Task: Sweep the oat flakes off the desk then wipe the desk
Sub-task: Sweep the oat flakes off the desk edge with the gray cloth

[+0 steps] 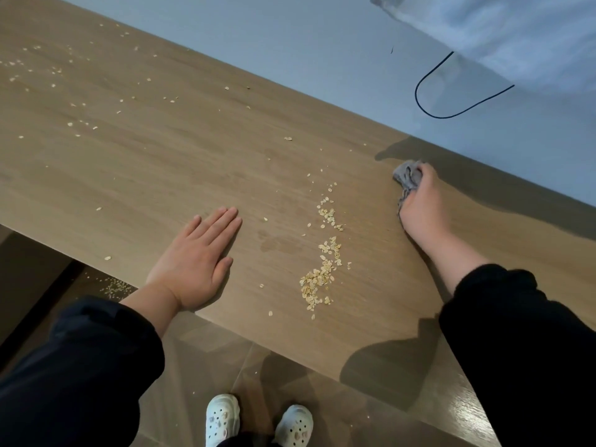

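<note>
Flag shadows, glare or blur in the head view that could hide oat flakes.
Head view: dark shadows cover the desk beyond the right hand and below its sleeve; glare streaks the floor tiles lower right; the near oat flakes are sharp, the far-left ones faint.

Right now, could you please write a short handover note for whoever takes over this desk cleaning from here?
Left hand lies flat and open on the wooden desk near its front edge. Right hand grips a grey cloth against the desk by the far edge. A line of oat flakes is gathered between the hands; loose flakes lie scattered over the far left. A few spilled flakes lie on the floor. Left to do: sweep off the line and the loose flakes, then wipe.
</note>
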`<control>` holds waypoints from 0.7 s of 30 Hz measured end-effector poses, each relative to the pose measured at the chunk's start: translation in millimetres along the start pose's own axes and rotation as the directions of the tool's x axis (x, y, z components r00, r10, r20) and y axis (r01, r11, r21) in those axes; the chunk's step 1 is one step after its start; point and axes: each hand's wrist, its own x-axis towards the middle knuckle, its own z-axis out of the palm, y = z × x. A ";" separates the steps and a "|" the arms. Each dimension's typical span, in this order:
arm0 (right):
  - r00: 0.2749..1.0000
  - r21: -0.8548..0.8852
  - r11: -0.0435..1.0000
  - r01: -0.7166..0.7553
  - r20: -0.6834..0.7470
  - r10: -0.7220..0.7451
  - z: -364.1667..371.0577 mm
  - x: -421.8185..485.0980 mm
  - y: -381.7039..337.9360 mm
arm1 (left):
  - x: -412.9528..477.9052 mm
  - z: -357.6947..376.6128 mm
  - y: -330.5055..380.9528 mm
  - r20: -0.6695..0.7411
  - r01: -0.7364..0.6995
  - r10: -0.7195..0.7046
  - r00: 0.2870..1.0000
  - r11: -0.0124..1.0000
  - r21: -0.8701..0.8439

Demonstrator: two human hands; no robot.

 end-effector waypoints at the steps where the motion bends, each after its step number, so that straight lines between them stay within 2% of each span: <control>1: 0.999 -0.006 1.000 -0.021 -0.031 0.021 5.6 11.1 -4.5 | 0.2 -0.4 0.2 -0.002 -0.002 0.002 1.000 1.000 -0.005; 4: 0.997 -0.083 0.996 -0.040 -0.073 0.034 17.9 40.3 -23.7 | -0.6 -1.9 1.6 -0.003 -0.006 0.006 1.000 1.000 -0.012; 8: 1.000 -0.166 0.986 -0.026 0.010 0.029 36.8 59.5 -60.2 | -0.7 -3.4 2.3 -0.002 -0.007 0.007 1.000 1.000 -0.003; 10: 0.994 -0.134 0.986 0.099 0.068 -0.090 44.8 53.1 -76.4 | -1.0 -3.4 2.0 0.004 0.001 -0.001 1.000 1.000 -0.006; 12: 0.956 -0.068 0.963 0.260 0.155 -0.247 46.5 33.9 -84.4 | -1.2 -3.5 1.8 0.008 0.005 -0.005 1.000 1.000 -0.004; 15: 0.828 -0.015 0.866 0.500 0.303 -0.472 32.5 3.0 -75.5 | -1.8 -3.4 2.0 0.018 0.009 -0.009 1.000 1.000 -0.010; 17: 0.765 -0.021 0.816 0.577 0.363 -0.532 20.8 5.6 -55.7 | -1.9 -3.3 2.1 0.025 0.012 -0.012 1.000 1.000 -0.016; 18: 0.780 -0.047 0.823 0.566 0.354 -0.516 16.7 14.9 -45.0 | -1.9 -3.3 2.1 0.025 0.012 -0.011 1.000 1.000 -0.018; 21: 0.901 -0.173 0.891 0.421 0.195 -0.388 12.1 50.6 -26.0 | -2.3 -2.9 1.5 0.032 0.010 -0.010 0.999 1.000 -0.014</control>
